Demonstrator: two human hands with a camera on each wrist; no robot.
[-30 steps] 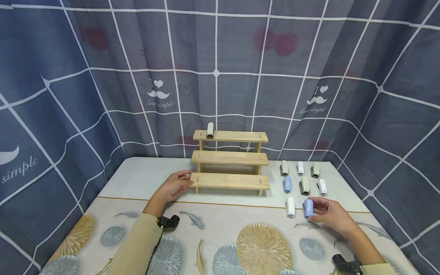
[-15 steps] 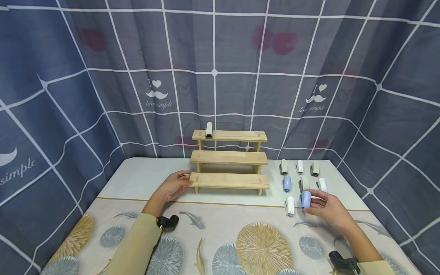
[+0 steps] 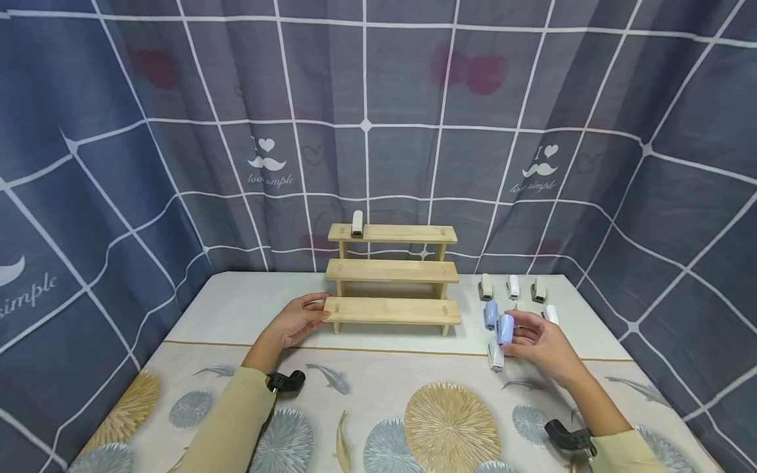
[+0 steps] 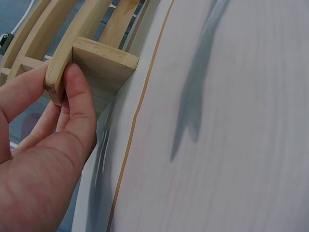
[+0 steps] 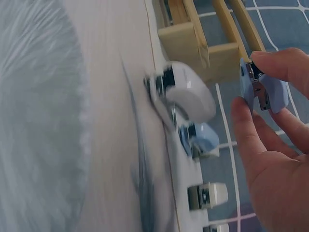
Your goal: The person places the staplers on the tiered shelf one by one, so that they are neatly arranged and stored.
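Note:
A three-tier wooden shelf [image 3: 391, 270] stands toward the back of the table. My left hand [image 3: 299, 320] grips the left end of its lowest board, thumb and fingers pinching the wood [image 4: 59, 72] in the left wrist view. My right hand [image 3: 541, 341] holds a small blue stapler [image 3: 505, 329] between thumb and fingers, raised above the table. In the head view it overlaps a white stapler [image 3: 495, 355]. Another blue stapler [image 3: 490, 315] stands just behind. On the top board's left end sits a cream stapler [image 3: 357, 224].
More small staplers stand at the back right: a cream one [image 3: 485, 287], a white one [image 3: 512, 287] and another cream one [image 3: 539, 290]. A white stapler [image 3: 550, 314] is partly behind my right hand. A grid-patterned curtain [image 3: 408, 157] surrounds the table.
My right hand has lifted the blue stapler from the front of the group and carried it left and slightly back. My left hand keeps its grip on the shelf.

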